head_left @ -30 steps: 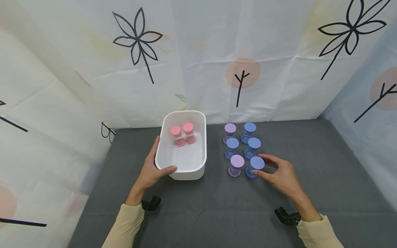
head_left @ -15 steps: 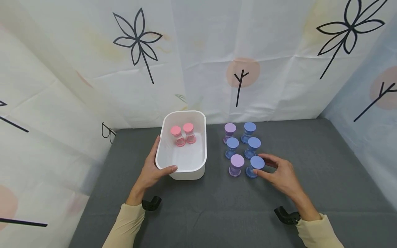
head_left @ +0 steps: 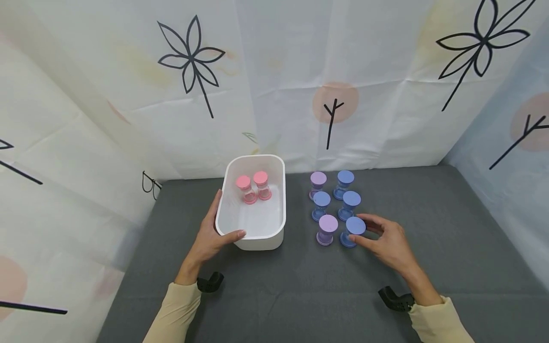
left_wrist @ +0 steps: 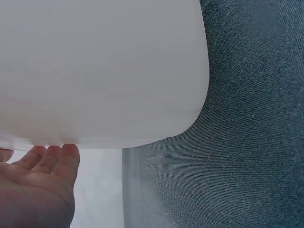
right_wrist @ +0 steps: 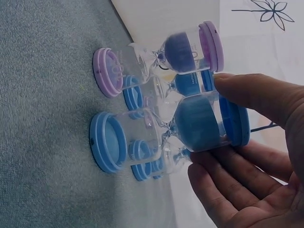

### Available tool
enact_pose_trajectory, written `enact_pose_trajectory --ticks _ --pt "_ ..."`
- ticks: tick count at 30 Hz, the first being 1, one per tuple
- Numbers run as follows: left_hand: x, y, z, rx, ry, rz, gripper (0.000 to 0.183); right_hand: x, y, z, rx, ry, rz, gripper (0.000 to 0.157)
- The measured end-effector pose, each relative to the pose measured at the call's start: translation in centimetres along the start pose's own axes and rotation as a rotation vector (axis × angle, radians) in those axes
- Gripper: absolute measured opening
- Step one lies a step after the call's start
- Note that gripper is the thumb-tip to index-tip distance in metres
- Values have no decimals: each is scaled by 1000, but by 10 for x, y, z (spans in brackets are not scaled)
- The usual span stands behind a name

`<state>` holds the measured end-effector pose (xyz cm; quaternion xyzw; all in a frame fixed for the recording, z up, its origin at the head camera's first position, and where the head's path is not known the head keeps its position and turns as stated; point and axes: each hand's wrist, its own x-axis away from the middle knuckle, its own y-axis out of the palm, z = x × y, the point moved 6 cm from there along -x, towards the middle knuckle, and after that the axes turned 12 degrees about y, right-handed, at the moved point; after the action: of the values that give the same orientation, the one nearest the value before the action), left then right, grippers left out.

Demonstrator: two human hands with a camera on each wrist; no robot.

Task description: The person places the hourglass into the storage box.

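Note:
My left hand point(head_left: 207, 242) holds the near left corner of a white plastic bin point(head_left: 259, 244), thumb at the near rim and fingers along the left wall. Two pink hourglasses point(head_left: 261, 179) stand inside the bin. With thumb and fingers, my right hand point(head_left: 389, 242) grips the top of the nearest blue hourglass point(head_left: 355, 226), which is upright. In the right wrist view its base sits at the cloth, and blue sand point(right_wrist: 195, 122) fills the upper bulb. Just left of it stands a purple hourglass point(head_left: 328, 224).
Behind these two, more hourglasses stand in two columns: blue ones point(head_left: 321, 200) point(head_left: 351, 200) in the middle row, then a purple one point(head_left: 318, 179) and a blue one point(head_left: 345, 178) at the back. Dark grey cloth point(head_left: 300, 295) covers the table. Patterned white fabric point(head_left: 283, 114) hangs behind.

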<state>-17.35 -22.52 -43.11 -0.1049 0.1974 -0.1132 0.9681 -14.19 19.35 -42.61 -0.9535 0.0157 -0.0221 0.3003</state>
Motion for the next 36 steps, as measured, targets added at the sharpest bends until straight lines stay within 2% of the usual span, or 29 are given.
enact_pose_trajectory --ticks 9,14,28,36 --pt "0 2 0 10 -14 2 115 3 -1 2 -65 -32 38 49" --pt "1 3 1 10 -5 -3 115 8 -9 -7 -92 -31 57 49" --pt "2 2 -1 -2 -17 -2 115 10 -44 -71 -134 -168 107 46" --pt "0 0 0 -13 -14 4 115 3 -45 -113 -194 -212 83 46"
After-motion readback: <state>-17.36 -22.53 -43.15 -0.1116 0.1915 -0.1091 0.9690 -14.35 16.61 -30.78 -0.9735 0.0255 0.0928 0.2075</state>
